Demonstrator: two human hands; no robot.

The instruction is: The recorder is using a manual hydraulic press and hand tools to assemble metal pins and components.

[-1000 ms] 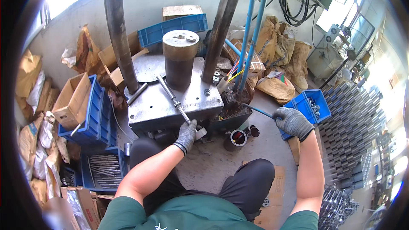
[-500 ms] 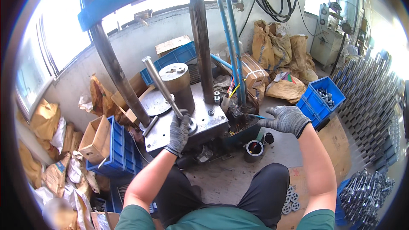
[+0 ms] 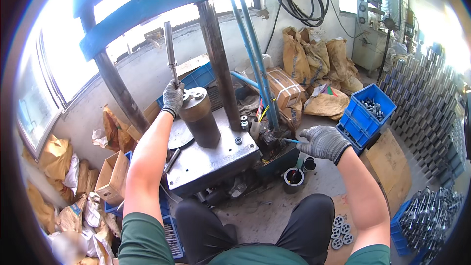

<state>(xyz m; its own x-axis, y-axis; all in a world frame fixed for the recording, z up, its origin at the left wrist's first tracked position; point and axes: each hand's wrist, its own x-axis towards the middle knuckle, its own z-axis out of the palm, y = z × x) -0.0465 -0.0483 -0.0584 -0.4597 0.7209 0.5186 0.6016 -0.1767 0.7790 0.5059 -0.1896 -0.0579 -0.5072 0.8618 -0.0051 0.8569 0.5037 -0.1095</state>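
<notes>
My left hand, in a grey glove, is closed round the lower end of a stepped metal shaft. The shaft stands nearly upright with a collar partway along it; its bottom end is hidden by the hand. Right beside it is a thick dark steel cylinder with bright rings on its top, standing on the press table. Farther right, my gloved right hand is closed on the end of a thin blue lever.
Steel columns and a blue crossbeam frame the table. A short bar and small ring lie on it. Around stand pots, blue crates of parts, stacked metal tubes and sacks.
My left hand has raised the shaft from the table's near part to beside the cylinder's top, turning it more upright. My right hand stays on the lever. The view has shifted slightly.
</notes>
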